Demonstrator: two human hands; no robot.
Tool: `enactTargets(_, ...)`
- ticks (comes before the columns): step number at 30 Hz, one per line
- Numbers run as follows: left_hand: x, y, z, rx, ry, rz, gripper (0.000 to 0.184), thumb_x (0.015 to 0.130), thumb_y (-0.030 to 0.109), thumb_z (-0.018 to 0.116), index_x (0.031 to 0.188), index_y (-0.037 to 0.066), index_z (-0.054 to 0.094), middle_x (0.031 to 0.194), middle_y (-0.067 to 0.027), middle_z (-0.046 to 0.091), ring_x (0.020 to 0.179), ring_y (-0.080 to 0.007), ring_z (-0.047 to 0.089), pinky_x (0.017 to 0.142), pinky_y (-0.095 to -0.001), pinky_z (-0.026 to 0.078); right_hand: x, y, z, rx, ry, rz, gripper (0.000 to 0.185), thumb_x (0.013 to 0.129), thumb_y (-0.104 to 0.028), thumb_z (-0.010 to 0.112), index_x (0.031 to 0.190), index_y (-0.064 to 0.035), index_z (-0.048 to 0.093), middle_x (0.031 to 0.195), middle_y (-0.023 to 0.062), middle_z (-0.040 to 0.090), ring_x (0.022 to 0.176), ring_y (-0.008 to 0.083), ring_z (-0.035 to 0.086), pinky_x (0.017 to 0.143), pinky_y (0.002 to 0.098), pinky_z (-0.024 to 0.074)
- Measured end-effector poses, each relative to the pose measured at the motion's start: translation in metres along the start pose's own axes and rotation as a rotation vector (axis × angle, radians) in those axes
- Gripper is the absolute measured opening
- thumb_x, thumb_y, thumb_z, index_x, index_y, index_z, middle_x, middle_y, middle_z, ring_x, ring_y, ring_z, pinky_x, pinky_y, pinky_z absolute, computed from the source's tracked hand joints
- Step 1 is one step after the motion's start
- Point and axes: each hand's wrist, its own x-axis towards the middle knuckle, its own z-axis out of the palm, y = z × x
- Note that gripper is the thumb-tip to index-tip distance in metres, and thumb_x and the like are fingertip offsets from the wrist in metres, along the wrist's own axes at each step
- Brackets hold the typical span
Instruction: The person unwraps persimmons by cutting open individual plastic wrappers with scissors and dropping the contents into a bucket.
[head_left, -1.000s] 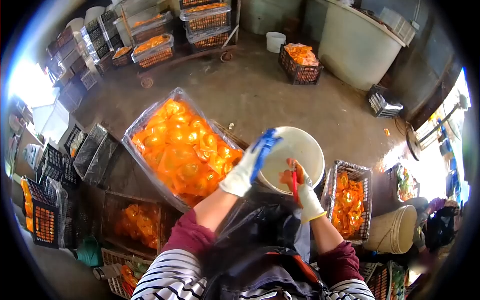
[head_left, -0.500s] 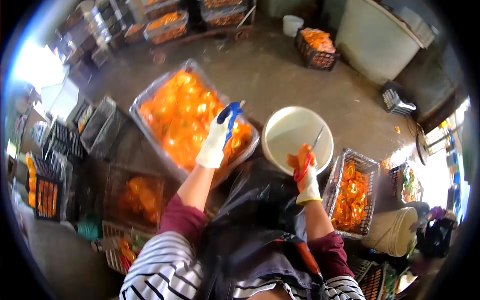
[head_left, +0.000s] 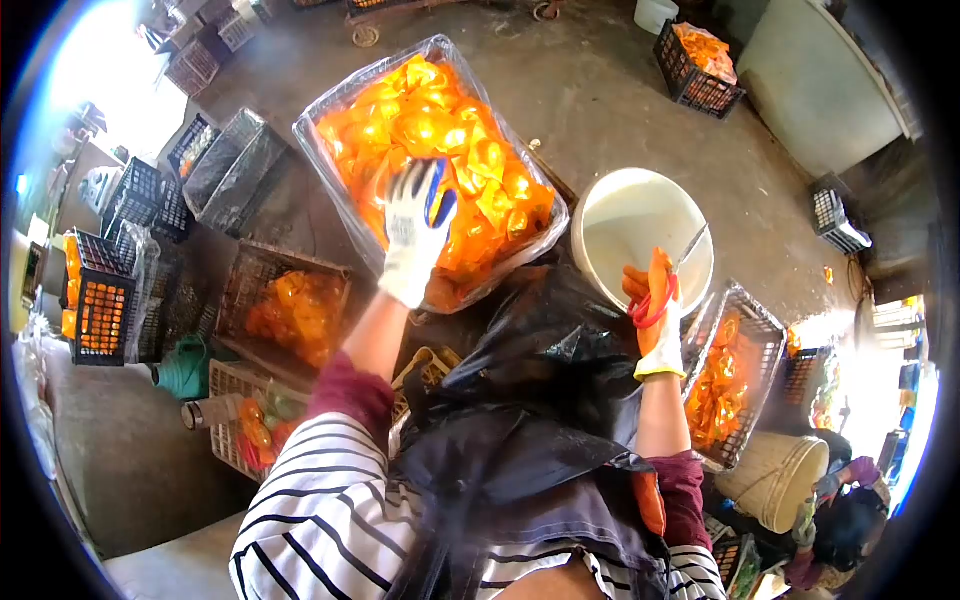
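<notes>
My left hand (head_left: 418, 225), in a white glove with blue coating, reaches over a plastic-lined crate (head_left: 568, 212) heaped with glossy orange bell peppers (head_left: 440, 115). Its fingers are extended and slightly blurred against the peppers, with no object visible in them. At the rim of a white bucket (head_left: 590, 215) is my right hand (head_left: 655, 310), gloved in white and orange. It is closed around red-handled scissors (head_left: 690, 248), whose metal blade points up and to the right. The bucket's visible inner wall is pale. A black plastic apron (head_left: 540, 370) covers my lap.
A crate of orange pepper pieces (head_left: 722, 385) stands right of the bucket, near a tipped cream bucket (head_left: 785, 480). Another crate of peppers (head_left: 300, 315) sits at left. A co-worker (head_left: 850, 510) is at lower right. Farther off is a black crate (head_left: 700, 70).
My left hand has moved from the crate's near right side onto the middle of the peppers, its fingers opening out. The right hand still holds the scissors. The whole view has shifted.
</notes>
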Motion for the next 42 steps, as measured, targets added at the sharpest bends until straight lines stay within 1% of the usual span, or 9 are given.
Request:
enactTargets(4,0.056,-0.032,0.031,0.262,-0.14,-0.183,0.085,0.077,0.045,0.071,0.145,0.015,0.029,0.144,-0.0185,0.035,0.13,-0.0386,0.036,0.106,-0.0551,0.028,0.004,0.009,-0.004,-0.02,0.006,-0.027,0.059,0.089,-0.051,0.059,0.128,-0.0091,0.048,0.098,0.0163,0.065,0.082,0.0202,0.06,0.076,0.0324,0.0473)
enactTargets(7,0.077,-0.055,0.051,0.201,-0.316,-0.31,0.084,0.078,0.05,0.068,0.143,0.012,0.031,0.147,-0.0206,0.03,0.137,-0.0349,0.029,0.111,-0.0534,0.021,0.004,0.007,-0.006,-0.02,0.001,-0.018,0.061,0.087,-0.053,0.059,0.128,-0.0098,0.048,0.098,0.0154,0.066,0.081,0.0191,0.06,0.072,0.0301,0.046)
enactTargets(11,0.099,-0.062,0.04,0.172,-0.585,-0.502,0.078,0.079,0.047,0.067,0.142,0.013,0.035,0.14,-0.0193,0.043,0.127,-0.0352,0.045,0.105,-0.0449,0.036,0.018,0.018,-0.012,0.048,0.02,0.074,0.042,0.093,-0.039,0.057,0.129,-0.0185,0.05,0.094,0.01,0.068,0.074,0.0167,0.063,0.051,0.0232,0.0372)
enactTargets(16,0.11,-0.023,-0.029,-0.559,-0.446,-0.789,0.058,0.084,0.042,0.067,0.128,0.007,0.052,0.121,-0.0114,0.06,0.11,-0.0289,0.058,0.096,-0.0354,0.044,0.025,0.021,-0.01,0.041,0.021,0.083,0.041,0.093,-0.034,0.058,0.128,-0.0125,0.051,0.093,0.0137,0.068,0.072,0.0215,0.065,0.059,0.0282,0.0473)
enactTargets(19,0.092,-0.009,-0.037,-1.434,0.011,-1.169,0.041,0.09,0.033,0.059,0.126,0.013,0.053,0.112,-0.0041,0.062,0.102,-0.0209,0.06,0.085,-0.0358,0.052,0.019,0.016,-0.008,0.056,0.001,0.061,0.041,0.094,-0.031,0.058,0.128,-0.0105,0.051,0.094,0.0164,0.067,0.073,0.0253,0.066,0.065,0.0326,0.0512)
enactTargets(27,0.08,0.016,-0.053,-1.423,0.15,-1.128,0.056,0.09,0.046,0.056,0.129,0.006,0.046,0.125,-0.0079,0.054,0.114,-0.0234,0.054,0.098,-0.0328,0.044,0.019,0.023,-0.012,0.089,-0.044,0.014,0.047,0.092,-0.041,0.057,0.125,-0.009,0.051,0.094,0.0171,0.067,0.073,0.0227,0.065,0.063,0.03,0.0483)
enactTargets(32,0.08,-0.01,-0.049,-1.288,-0.03,-0.971,0.053,0.092,0.04,0.055,0.133,0.008,0.044,0.128,-0.0086,0.053,0.118,-0.0223,0.051,0.098,-0.0326,0.044,0.023,0.032,-0.014,0.078,-0.005,-0.03,0.052,0.088,-0.047,0.062,0.122,-0.0088,0.052,0.092,0.0159,0.068,0.072,0.0207,0.064,0.064,0.029,0.0472)
enactTargets(36,0.081,-0.046,-0.015,-0.631,0.125,-0.641,0.045,0.091,0.026,0.059,0.131,0.008,0.049,0.134,-0.0106,0.05,0.124,-0.0272,0.047,0.104,-0.0389,0.038,0.013,0.016,-0.009,0.036,0.002,0.015,0.052,0.087,-0.045,0.064,0.122,-0.0086,0.052,0.091,0.0162,0.068,0.072,0.0214,0.063,0.066,0.0303,0.0484)
enactTargets(42,0.027,-0.028,-0.025,-0.457,0.084,-0.469,0.052,0.086,0.023,0.067,0.133,0.01,0.049,0.134,-0.0164,0.049,0.124,-0.0319,0.046,0.105,-0.0424,0.036,0.02,0.027,-0.014,0.068,-0.041,-0.073,0.046,0.091,-0.037,0.061,0.128,-0.0109,0.05,0.093,0.0173,0.067,0.076,0.0218,0.064,0.07,0.0303,0.0482)
